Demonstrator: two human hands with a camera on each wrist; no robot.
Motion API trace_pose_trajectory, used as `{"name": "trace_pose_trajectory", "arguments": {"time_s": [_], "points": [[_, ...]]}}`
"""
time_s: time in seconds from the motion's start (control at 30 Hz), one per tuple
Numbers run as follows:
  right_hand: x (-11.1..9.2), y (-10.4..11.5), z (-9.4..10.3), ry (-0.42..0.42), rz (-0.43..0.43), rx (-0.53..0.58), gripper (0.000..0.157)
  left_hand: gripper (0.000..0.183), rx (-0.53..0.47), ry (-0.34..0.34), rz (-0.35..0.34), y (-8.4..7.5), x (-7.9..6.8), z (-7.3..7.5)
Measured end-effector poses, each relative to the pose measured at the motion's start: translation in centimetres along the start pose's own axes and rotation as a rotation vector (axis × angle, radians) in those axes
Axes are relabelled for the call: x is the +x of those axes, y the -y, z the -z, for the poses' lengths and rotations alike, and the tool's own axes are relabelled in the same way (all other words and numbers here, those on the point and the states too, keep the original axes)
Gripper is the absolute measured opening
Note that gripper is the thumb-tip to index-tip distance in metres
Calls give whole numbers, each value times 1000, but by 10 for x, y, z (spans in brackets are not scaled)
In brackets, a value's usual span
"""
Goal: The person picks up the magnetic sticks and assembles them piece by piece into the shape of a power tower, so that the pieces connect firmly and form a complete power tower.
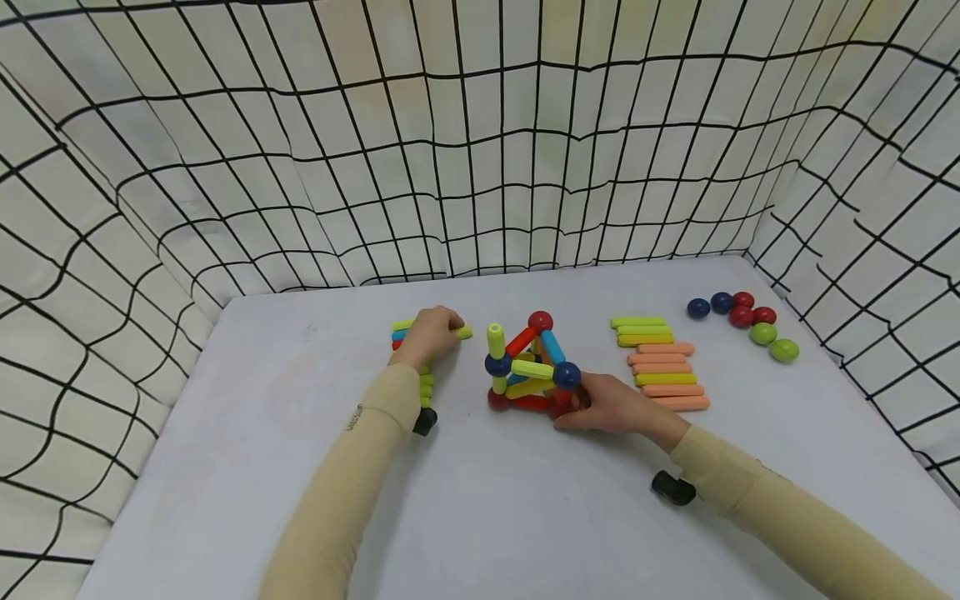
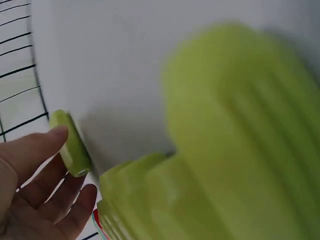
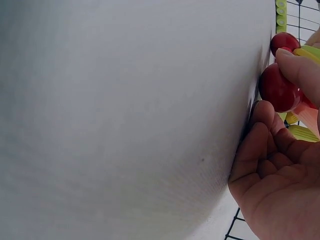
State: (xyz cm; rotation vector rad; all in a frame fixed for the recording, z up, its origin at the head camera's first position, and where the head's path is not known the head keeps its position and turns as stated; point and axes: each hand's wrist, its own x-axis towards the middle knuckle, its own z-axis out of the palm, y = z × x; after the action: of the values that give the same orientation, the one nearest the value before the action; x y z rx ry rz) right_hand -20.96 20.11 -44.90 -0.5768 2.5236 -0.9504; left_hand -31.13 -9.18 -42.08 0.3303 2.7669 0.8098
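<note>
My left hand (image 1: 427, 335) pinches a yellow-green stick (image 2: 74, 146) between thumb and fingers, at the far end of the left-hand stick group. To its right, a frame of sticks and balls stands on the table, with red balls low down and dark blue balls (image 1: 567, 375) higher up. One yellow-green stick (image 1: 496, 341) points upright from its left blue ball. At the frame's lower right corner, my right hand (image 1: 611, 403) grips a red ball (image 3: 280, 89), thumb on top and fingers curled beneath. The frame's far lower side is partly hidden.
Under my left forearm lie more yellow-green sticks (image 1: 426, 385), with a blue stick (image 1: 399, 335) and a red one beyond. Yellow and orange sticks (image 1: 667, 369) line up at the right. Loose blue, red and green balls (image 1: 763, 333) sit farther right. Black netting surrounds the table (image 1: 510, 508).
</note>
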Motion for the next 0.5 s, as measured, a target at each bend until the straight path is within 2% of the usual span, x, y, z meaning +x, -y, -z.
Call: {"name": "trace_pose_trajectory", "arguments": {"time_s": [0.1,0.17,0.23,0.37,0.43,0.5], "points": [[0,0,0,-2,5,4,36,32,51,1,-6,-4,5,-3],[-1,0,0,-5,7,2,36,33,1,0,-43,-9,8,-5],[-1,0,0,-7,7,1,36,34,-141,7,-100,-14,11,-6],[-1,-1,0,-12,8,0,36,38,-499,35,-226,-30,12,-4],[-1,-1,-1,-14,12,5,36,40,-618,51,-282,-39,13,-2],[0,-1,-1,-16,14,9,36,41,-695,78,-313,-47,13,0]]}}
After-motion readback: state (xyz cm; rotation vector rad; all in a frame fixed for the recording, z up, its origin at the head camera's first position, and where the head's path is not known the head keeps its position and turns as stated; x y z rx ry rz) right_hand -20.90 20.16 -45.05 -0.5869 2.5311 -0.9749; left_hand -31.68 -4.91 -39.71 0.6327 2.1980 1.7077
